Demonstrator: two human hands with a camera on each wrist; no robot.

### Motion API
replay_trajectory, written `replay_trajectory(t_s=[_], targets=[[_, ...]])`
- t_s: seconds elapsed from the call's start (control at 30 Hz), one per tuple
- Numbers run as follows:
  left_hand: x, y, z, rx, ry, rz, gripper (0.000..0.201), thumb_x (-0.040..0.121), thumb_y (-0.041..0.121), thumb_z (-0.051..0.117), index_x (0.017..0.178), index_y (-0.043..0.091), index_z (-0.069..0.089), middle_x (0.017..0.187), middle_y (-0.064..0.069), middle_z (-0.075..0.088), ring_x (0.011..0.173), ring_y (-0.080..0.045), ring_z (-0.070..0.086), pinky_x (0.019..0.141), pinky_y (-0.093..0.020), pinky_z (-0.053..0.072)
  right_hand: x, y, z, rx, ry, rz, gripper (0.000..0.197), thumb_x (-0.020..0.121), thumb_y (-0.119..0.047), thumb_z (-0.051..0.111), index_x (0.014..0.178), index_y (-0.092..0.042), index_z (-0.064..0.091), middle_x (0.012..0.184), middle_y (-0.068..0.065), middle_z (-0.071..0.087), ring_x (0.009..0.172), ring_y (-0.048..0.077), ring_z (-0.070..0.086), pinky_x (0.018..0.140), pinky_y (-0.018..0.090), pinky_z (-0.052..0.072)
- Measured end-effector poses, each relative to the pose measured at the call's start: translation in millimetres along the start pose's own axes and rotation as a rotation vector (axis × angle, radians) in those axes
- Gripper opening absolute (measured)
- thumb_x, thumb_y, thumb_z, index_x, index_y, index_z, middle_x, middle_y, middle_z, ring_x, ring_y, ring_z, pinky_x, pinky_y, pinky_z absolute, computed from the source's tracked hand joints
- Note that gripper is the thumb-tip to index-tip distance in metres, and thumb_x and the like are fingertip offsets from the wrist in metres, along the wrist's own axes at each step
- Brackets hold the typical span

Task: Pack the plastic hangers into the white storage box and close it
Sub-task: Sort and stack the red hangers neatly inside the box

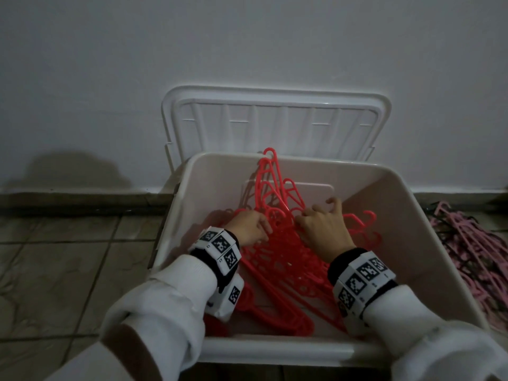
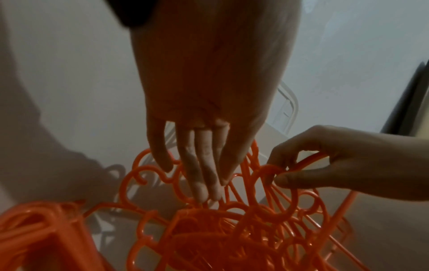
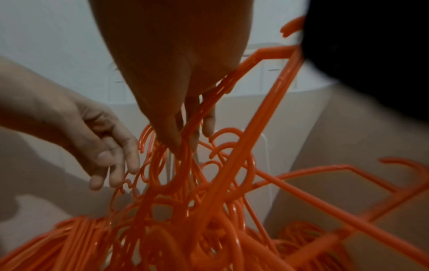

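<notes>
Both my hands are inside the white storage box (image 1: 406, 215), on top of the red hangers (image 1: 277, 259). The hangers lie in one tangled heap on the bottom of the box, with their long bars toward me and their hooks pointing away, to the far wall of the box. So the hooks are just in front of my fingertips, and a few of them stand up against the far wall.

My left hand (image 1: 248, 226) is flat, its fingers (image 2: 204, 176) straight and pressing down among the hooks; it holds nothing. My right hand (image 1: 324, 229) has its thumb and fingers curled round one hook, as the left wrist view shows. The right hand is nearer to the hooks that stick up, so I judge it is the one to lay them down.

I cannot count the red hangers exactly; there are many, too tangled to separate. There is one box and one lid (image 1: 275, 122), which stands open behind the box against the wall. On the floor to the right of the box lies one more pile, the pink hangers (image 1: 467, 243), not yet packed.
</notes>
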State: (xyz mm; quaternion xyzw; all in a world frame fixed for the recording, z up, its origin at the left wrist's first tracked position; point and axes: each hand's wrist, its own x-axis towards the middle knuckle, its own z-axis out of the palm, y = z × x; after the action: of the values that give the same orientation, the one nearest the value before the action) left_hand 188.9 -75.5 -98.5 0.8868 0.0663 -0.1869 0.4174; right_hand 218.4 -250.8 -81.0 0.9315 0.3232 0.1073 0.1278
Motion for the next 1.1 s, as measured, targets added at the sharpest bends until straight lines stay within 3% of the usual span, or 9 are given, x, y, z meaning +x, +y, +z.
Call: replay_trajectory(t_s=[0.07, 0.2, 0.27, 0.4, 0.53, 0.63, 0.77, 0.93, 1.1], targets=[[0.7, -2.6, -0.8, 0.062, -0.023, -0.003, 0.019, 0.085, 0.003, 0.06, 0.103, 0.009, 0.066, 0.091, -0.007, 0.067, 0.091, -0.023, 0.067, 0.082, -0.031, 0.053, 2.6, 0.8, -1.3, 0.052, 0.017, 0.0, 0.019, 0.056, -0.02, 0.083, 0.067, -0.022, 0.067, 0.054, -0.003, 0.062, 0.058, 0.018, 0.061, 0.085, 0.042, 0.025], [-1.1, -4.1, 5.1, 0.109, -0.198, -0.05, 0.039, 0.088, 0.004, 0.058, 0.126, 0.011, 0.054, 0.116, -0.005, 0.062, 0.099, -0.025, 0.062, 0.09, -0.034, 0.051, 3.5, 8.0, -11.0, 0.125, -0.048, -0.009, 0.015, 0.089, -0.033, 0.054, 0.101, -0.027, 0.061, 0.087, -0.003, 0.07, 0.091, 0.02, 0.064, 0.098, 0.043, 0.01], [-1.8, -2.9, 7.7, 0.131, -0.275, -0.058, 0.05, 0.09, 0.007, 0.057, 0.138, 0.014, 0.043, 0.132, -0.006, 0.053, 0.105, -0.026, 0.058, 0.091, -0.032, 0.048, 3.7, 11.6, -13.3, 0.153, 0.012, -0.015, 0.014, 0.087, -0.035, 0.057, 0.099, -0.028, 0.063, 0.089, -0.005, 0.07, 0.09, 0.02, 0.063, 0.097, 0.041, 0.011], [-3.8, -0.7, 6.5, 0.193, -0.319, -0.063, 0.06, 0.089, 0.014, 0.061, 0.143, 0.018, 0.035, 0.14, -0.005, 0.046, 0.121, -0.025, 0.051, 0.096, -0.028, 0.042, 7.0, 17.5, -14.0, 0.205, 0.19, 0.055, 0.011, 0.072, -0.027, 0.075, 0.079, -0.026, 0.067, 0.067, -0.005, 0.068, 0.068, 0.02, 0.065, 0.087, 0.04, 0.02], [-6.3, -0.8, 4.2, 0.369, -0.335, -0.077, 0.055, 0.088, 0.024, 0.062, 0.138, 0.018, 0.042, 0.134, -0.001, 0.053, 0.123, -0.02, 0.048, 0.104, -0.03, 0.038, 8.4, 32.9, -18.0, 0.183, 0.381, 0.109, 0.015, 0.081, -0.031, 0.056, 0.088, -0.029, 0.07, 0.071, -0.007, 0.066, 0.072, 0.02, 0.063, 0.089, 0.043, 0.022], [-4.7, -0.3, 3.0, 0.364, -0.239, -0.053, 0.035, 0.086, 0.02, 0.063, 0.12, 0.013, 0.056, 0.116, -0.005, 0.064, 0.11, -0.022, 0.057, 0.094, -0.032, 0.046, 6.7, 43.9, -19.5, 0.253, 0.395, 0.126, 0.028, 0.085, -0.034, 0.043, 0.091, -0.026, 0.069, 0.073, -0.005, 0.064, 0.071, 0.022, 0.063, 0.077, 0.037, 0.021], [-5.8, 5.6, -5.6, 0.303, -0.027, -0.035, 0.019, 0.086, 0.016, 0.059, 0.105, 0.016, 0.059, 0.098, -0.004, 0.066, 0.096, -0.023, 0.063, 0.083, -0.031, 0.05, 6.4, 48.0, -16.4, 0.306, 0.409, 0.185, 0.031, 0.088, -0.031, 0.038, 0.095, -0.021, 0.067, 0.079, -0.002, 0.065, 0.07, 0.024, 0.064, 0.075, 0.037, 0.021], [-8.8, 9.5, -15.7, 0.289, 0.174, -0.016, 0.028, 0.088, 0.009, 0.045, 0.109, 0.022, 0.058, 0.102, -0.007, 0.065, 0.097, -0.027, 0.061, 0.086, -0.037, 0.049, 5.5, 57.7, -18.8, 0.381, 0.275, 0.315, 0.025, 0.097, -0.027, 0.04, 0.097, -0.012, 0.06, 0.091, 0.007, 0.066, 0.078, 0.031, 0.062, 0.078, 0.036, 0.02], [-12.1, 8.1, -19.1, 0.345, 0.263, -0.095, 0.042, 0.091, 0.019, 0.051, 0.131, 0.016, 0.044, 0.117, -0.008, 0.062, 0.106, -0.028, 0.059, 0.087, -0.034, 0.045, 3.7, 56.8, -23.2, 0.484, 0.153, 0.408, 0.031, 0.1, -0.025, 0.033, 0.119, -0.005, 0.047, 0.097, 0.024, 0.065, 0.088, 0.043, 0.059, 0.071, 0.041, 0.037]])
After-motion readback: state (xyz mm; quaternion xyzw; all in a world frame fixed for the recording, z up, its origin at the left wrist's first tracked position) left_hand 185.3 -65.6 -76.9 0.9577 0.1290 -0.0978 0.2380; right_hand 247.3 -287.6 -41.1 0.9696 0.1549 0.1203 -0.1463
